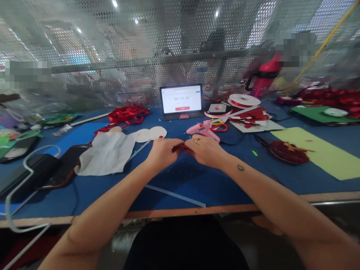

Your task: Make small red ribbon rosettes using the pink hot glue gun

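Observation:
My left hand (165,152) and my right hand (204,148) meet at the fingertips over the middle of the blue table. Both are closed in a pinch on a small red piece (187,152), probably ribbon, mostly covered by the fingers. Just beyond my right hand lies a pink glue gun (201,128), its nozzle pointing left. Red-handled scissors (221,127) rest behind it. White round discs (156,132) lie past my left hand, beside a crumpled white cloth (108,152). Nearer me, a clear glue stick (176,195) lies close to the table edge.
A tablet (181,99) showing a timer stands at the back. Red ribbon (128,113) is heaped left of it; ribbon spools (244,100) stand right. A phone (66,165) and white cable (26,165) lie left. Dark red bundle (289,152) touches yellow paper (320,150).

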A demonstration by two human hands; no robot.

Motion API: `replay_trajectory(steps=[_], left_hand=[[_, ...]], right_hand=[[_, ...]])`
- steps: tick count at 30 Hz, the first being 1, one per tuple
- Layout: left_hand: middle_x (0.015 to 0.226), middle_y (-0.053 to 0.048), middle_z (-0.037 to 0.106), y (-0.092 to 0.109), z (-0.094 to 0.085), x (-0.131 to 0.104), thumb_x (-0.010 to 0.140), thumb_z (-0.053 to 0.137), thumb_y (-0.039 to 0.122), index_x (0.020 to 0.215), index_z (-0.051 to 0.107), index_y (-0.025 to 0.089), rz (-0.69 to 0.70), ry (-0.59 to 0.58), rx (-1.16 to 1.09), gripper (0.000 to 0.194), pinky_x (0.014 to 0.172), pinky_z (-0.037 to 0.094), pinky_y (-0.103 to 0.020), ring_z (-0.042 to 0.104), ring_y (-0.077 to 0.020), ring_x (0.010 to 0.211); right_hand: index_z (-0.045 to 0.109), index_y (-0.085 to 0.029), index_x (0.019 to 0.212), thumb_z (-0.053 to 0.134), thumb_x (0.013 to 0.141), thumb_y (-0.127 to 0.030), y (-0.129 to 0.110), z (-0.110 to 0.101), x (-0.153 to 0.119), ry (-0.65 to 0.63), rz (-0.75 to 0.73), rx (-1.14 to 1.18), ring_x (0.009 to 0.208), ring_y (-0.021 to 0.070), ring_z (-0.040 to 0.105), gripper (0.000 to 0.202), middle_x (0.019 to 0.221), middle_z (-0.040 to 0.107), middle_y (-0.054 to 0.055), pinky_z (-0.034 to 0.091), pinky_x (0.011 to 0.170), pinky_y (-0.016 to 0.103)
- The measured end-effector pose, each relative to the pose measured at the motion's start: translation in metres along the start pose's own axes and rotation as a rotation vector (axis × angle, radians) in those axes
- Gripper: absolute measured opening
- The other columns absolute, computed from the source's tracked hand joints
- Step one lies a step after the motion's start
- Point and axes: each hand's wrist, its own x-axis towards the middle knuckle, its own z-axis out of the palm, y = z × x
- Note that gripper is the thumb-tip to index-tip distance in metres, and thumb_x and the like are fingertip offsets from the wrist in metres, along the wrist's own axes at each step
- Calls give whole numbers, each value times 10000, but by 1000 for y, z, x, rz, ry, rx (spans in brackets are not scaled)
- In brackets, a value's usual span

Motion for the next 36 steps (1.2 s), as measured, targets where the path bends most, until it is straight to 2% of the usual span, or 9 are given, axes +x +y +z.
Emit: replay_trajectory(steps=[4,8,13,16,20,28,36], left_hand=[[591,2,668,-1,1,0,721,531,118,712,689,185,45,-107,34,172,456,355,-185,579,-109,501],[562,-2,652,-1,2,0,702,554,147,669,675,167,-20,-89,-48,127,446,367,-186,551,-97,467],[543,-6,648,-2,2,3,703,597,192,651,629,150,-327,-129,-641,74,468,485,-193,608,-112,490],[554,-19,655,-4,2,4,700,629,217,666,617,138,-419,-148,-844,87,477,521,-211,624,-122,493],[613,-46,675,-8,3,5,707,649,252,698,619,126,-446,-203,-894,131,485,534,-211,641,-129,527],[547,-25,646,-10,4,5,728,652,267,689,632,119,-404,-303,-902,154,466,520,-176,613,-98,480],[619,-11,651,-14,2,6,673,706,268,764,630,99,-485,-445,-942,207,529,509,-166,616,-81,547]], right_hand=[[586,-144,830,450,820,-152,7,2,0,-33,25,89,682,156,498,137,724,590,62,275,583,262],[606,-157,764,525,804,-210,10,1,3,5,116,225,679,152,523,105,675,607,40,299,612,257],[612,-171,762,575,791,-278,12,-1,6,14,218,546,598,110,512,117,665,624,0,302,556,222],[602,-162,815,535,816,-267,13,0,6,-7,198,676,590,98,515,124,699,633,4,324,552,213],[574,-155,822,458,851,-255,14,1,5,-2,186,693,614,101,514,156,716,612,14,338,563,217],[516,-166,812,427,852,-274,10,-6,4,-82,189,654,621,102,471,145,727,573,13,306,558,227],[461,-180,790,384,866,-248,10,0,5,-93,180,781,602,100,443,127,690,514,-8,299,567,230]])
